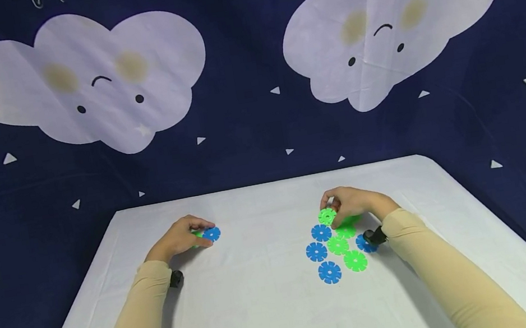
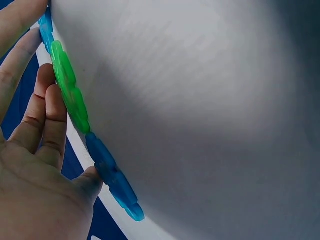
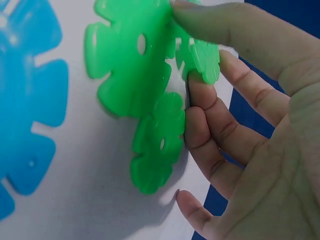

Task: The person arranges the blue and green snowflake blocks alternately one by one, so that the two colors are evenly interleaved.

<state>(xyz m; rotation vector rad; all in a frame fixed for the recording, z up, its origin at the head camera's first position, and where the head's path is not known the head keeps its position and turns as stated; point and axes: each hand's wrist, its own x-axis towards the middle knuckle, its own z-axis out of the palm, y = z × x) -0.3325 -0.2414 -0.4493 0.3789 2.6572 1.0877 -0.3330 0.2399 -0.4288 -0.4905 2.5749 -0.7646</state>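
At the left of the table, my left hand (image 1: 183,236) pinches a short joined row of notched plastic discs. The row shows a blue disc (image 2: 114,175), a green disc (image 2: 70,87) and another blue piece (image 2: 46,27) near the upper fingers. In the head view a blue disc (image 1: 211,234) sticks out past those fingertips. Over on the right, my right hand (image 1: 354,201) pinches a green disc (image 1: 327,216) between thumb and fingers, at the far end of a loose group of discs. Below its fingers, another green disc (image 3: 160,142) shows in the right wrist view.
Several loose discs lie on the white table (image 1: 253,301) on the near side of my right hand, among them a blue disc (image 1: 329,272) and a green disc (image 1: 355,260). One blue disc (image 1: 364,245) is partly hidden by the black wrist camera (image 1: 375,236). A dark blue cloud-print cloth (image 1: 251,154) hangs behind.
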